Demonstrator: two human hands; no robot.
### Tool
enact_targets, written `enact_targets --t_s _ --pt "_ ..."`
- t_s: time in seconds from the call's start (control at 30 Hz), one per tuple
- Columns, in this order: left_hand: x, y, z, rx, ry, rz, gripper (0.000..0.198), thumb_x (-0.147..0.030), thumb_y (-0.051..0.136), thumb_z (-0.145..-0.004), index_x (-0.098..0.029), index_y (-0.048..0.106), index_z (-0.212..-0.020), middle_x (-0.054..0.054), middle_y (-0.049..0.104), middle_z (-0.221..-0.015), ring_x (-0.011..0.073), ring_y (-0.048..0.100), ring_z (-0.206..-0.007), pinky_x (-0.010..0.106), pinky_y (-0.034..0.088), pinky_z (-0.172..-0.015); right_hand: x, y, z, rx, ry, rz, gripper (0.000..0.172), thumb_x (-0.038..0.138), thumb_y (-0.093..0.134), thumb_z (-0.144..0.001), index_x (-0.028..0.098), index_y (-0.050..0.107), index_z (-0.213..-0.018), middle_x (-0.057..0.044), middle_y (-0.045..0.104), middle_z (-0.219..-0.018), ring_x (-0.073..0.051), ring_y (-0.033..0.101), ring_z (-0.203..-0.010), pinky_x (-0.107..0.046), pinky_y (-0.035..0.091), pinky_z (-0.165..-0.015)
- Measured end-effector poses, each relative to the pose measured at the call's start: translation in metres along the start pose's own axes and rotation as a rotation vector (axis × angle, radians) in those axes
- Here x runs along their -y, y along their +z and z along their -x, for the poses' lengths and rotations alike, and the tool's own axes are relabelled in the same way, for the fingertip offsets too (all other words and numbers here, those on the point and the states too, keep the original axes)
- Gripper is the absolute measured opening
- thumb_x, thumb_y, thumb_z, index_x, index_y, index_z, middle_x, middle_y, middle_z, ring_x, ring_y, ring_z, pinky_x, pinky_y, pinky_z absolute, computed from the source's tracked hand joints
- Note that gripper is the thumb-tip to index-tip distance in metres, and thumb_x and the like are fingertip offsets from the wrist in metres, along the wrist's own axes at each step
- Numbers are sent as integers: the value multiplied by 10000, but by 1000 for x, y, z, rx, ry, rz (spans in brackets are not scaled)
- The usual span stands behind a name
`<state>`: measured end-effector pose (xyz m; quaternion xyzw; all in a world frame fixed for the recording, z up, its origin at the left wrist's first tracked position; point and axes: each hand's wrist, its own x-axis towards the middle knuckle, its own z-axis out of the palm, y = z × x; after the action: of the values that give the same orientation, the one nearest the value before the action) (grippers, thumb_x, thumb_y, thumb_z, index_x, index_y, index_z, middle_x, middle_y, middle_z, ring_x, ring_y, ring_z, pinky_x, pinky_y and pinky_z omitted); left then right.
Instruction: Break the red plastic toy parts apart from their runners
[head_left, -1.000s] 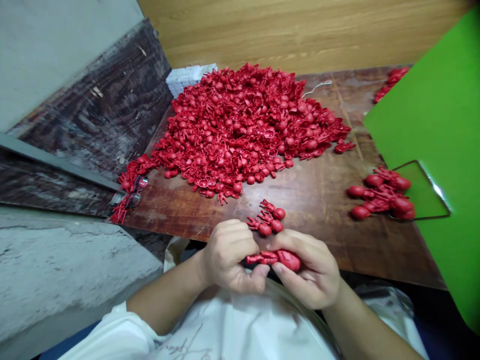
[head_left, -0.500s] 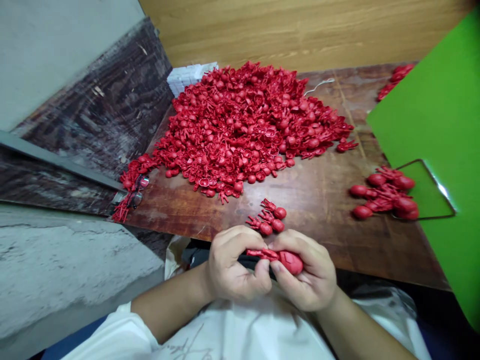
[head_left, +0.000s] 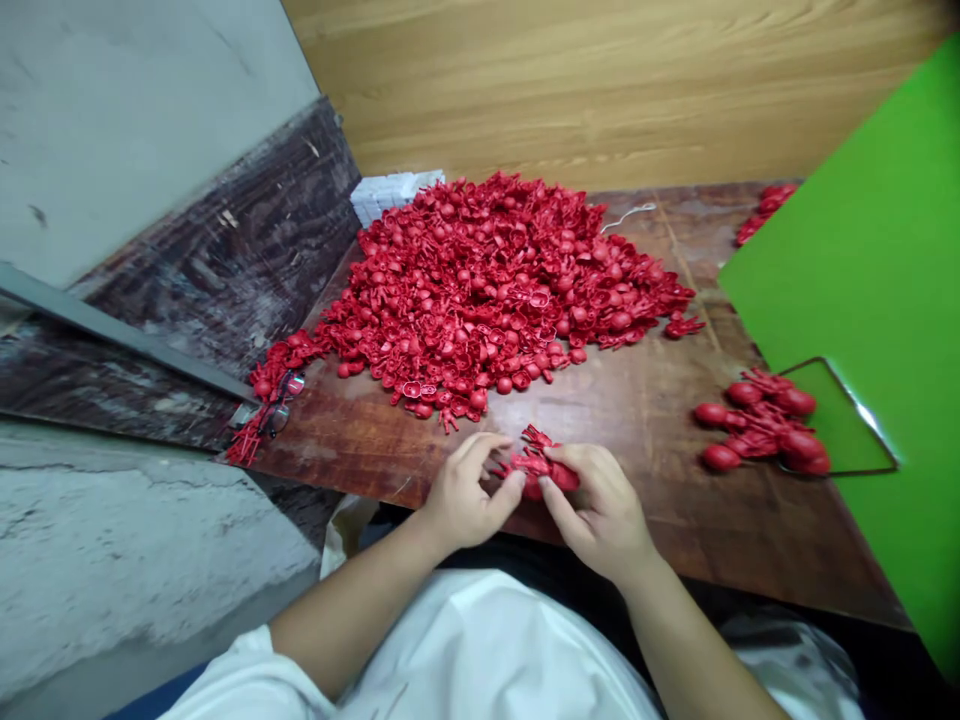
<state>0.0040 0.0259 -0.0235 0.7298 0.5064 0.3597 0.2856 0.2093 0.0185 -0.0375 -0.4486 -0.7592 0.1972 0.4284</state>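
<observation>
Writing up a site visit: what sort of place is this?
Probably a workshop for hand-assembling toys: a heap of red plastic figure parts, a smaller batch of red figures set aside, and a worn wooden workbench.

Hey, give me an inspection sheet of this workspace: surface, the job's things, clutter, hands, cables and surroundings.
Surface: scuffed brown wooden table, worn and stained.
Job's things: small red plastic figures bunched near the table's near edge; big heap of red plastic parts beyond them; smaller group of red figures to the right.
Clutter: glasses among red parts at the left corner; white stacked block behind the heap.
Hands: left hand and right hand both touching the small figures.
Cables: thin white cord on the table.
Surroundings: green board at right, wood panel behind, grey wall at left.
</observation>
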Motion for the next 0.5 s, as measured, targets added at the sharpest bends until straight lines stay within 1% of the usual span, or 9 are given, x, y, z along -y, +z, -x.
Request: enact_targets --t_s 0.03,0.1,0.13,0.2,0.3,0.4,0.5 --pt "11 3 -3 -18 -26 -64 346 -283 625 -880 -188 606 -1213 107 654 -1162 212 674 -984 341 602 -826 -8 3 2 9 11 53 355 157 634 -867 230 595 -1211 -103 682 -1098 -287 618 -1041 -495 485 -943" --pt "32 9 -10 -66 -32 -206 297 -252 617 -888 -200 641 -1179 114 619 -1261 251 632 -1145 415 556 -986 -22 9 6 2 35 136 313 182 625 -883 230 616 -1192 -100 674 -1087 -290 612 -1039 -516 479 -956" --pt "40 11 -13 -90 -30 -258 291 -246 620 -885 -205 654 -1172 116 599 -1297 263 620 -1173 436 542 -1014 -28 11 8 -3 57 169 304 195 625 -886 231 623 -1187 -101 666 -1090 -295 605 -1041 -525 479 -952" --pt "53 13 -18 -124 -38 -306 311 -243 624 -884 -206 662 -1190 123 564 -1351 266 622 -1179 438 544 -1016 -35 15 11 2 94 200 297 227 638 -889 230 632 -1185 -103 647 -1102 -299 589 -1052 -531 479 -954" --pt "63 17 -23 -170 -69 -338 322 -255 623 -890 -211 673 -1206 126 529 -1420 257 648 -1136 425 568 -977 -38 19 14 30 127 180 335 265 661 -892 236 629 -1223 -102 625 -1136 -294 569 -1082 -523 474 -974" --pt "66 22 -26 -165 -79 -383 321 -274 619 -896 -232 682 -1209 106 531 -1453 240 678 -1056 402 592 -919 -38 21 14 41 115 158 384 301 686 -882 255 621 -1258 -100 610 -1194 -300 547 -1137 -534 454 -1007" --pt "67 26 -27 -174 -116 -419 316 -282 630 -885 -254 692 -1194 84 547 -1443 205 694 -932 361 597 -856 -41 22 14 20 89 142 394 347 698 -874 263 629 -1253 -104 597 -1259 -316 515 -1212 -551 423 -1052"
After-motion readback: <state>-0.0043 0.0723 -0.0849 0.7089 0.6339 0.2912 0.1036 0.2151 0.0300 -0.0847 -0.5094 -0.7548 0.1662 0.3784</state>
